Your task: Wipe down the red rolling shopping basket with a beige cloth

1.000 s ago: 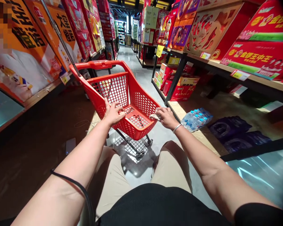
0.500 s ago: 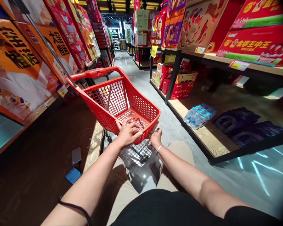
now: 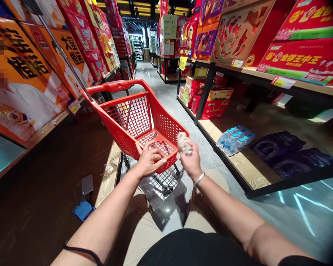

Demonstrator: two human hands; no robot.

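Observation:
A red plastic shopping cart (image 3: 166,120) stands in front of my knees, its basket bare inside. My left hand (image 3: 149,159) lies over the near left corner of its rim, with some fingers inside the basket and the thumb along the front edge, holding it. Beside the near right corner, my right hand (image 3: 191,159) is closed around a crumpled beige cloth (image 3: 184,144), slightly blurred. Whether the cloth touches the rim I cannot tell. A light bracelet circles my right wrist.
Shelves of boxed goods line both sides of the aisle. At right, a pack of bottled water (image 3: 235,139) sits on a low shelf (image 3: 256,173). On the dark surface at left lie a phone (image 3: 84,210), a power bank (image 3: 87,184) and a thin cable (image 3: 111,162).
My right hand has risen from low on the cart's front right corner to rim height and slightly right, bringing the cloth into plain sight. My left hand stays on the rim.

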